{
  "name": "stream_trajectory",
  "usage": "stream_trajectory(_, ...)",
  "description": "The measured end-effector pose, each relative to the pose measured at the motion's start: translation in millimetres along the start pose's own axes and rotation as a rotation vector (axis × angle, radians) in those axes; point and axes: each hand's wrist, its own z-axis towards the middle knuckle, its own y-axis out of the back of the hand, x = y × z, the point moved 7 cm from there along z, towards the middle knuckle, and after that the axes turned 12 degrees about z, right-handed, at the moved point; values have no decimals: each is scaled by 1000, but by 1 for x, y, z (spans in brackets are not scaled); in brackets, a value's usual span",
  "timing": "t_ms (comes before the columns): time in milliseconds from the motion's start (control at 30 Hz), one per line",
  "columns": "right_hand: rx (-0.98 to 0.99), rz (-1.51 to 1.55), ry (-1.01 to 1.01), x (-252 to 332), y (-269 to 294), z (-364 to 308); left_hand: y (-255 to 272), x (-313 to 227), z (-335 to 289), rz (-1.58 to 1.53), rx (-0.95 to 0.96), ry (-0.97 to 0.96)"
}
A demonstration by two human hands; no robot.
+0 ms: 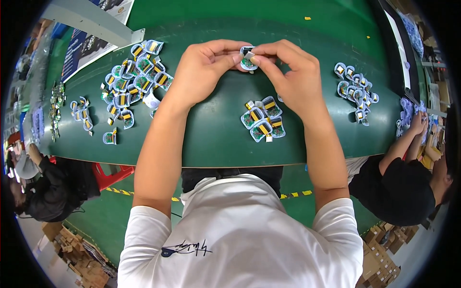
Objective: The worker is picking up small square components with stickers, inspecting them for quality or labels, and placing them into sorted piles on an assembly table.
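Note:
Between my two hands, above the far middle of the green table, is a small pale-blue housing with a green circuit board (247, 64) inside. My left hand (204, 69) pinches its left edge between thumb and fingers. With thumb and forefinger, my right hand (293, 67) grips a small silver block (249, 55) at the housing's upper right; whether it is attached there I cannot tell. Nearer me, between my forearms, lies a cluster of similar housings (261, 117) with black and yellow strips and small silver blocks.
A large heap of such housings (139, 77) lies left of my left arm, with a smaller group (82, 114) farther left. Another group (356, 91) is on the right. A grey metal bracket (96, 21) stands at the back left. Co-workers sit at both sides.

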Motion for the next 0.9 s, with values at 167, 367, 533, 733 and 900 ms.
stream_trajectory(167, -7, -245, 209, 10, -4, -2, 0, -3, -1, -49, 6, 3)
stream_trajectory(367, -13, -370, 250, 16, -4, -2, -2, -4, -2, -22, 21, 27)
stream_trajectory(533, -58, -332, 254, 15, -2, -1, -2, -3, -1, -39, 13, 22)
stream_trajectory(733, -61, -115, 114, 8, 9, 3, 6, -4, 0, -117, -61, 0)
stream_trajectory(900, 68, -166, 224, 17, 6, 0, 13, 1, -1, -108, -116, 6)
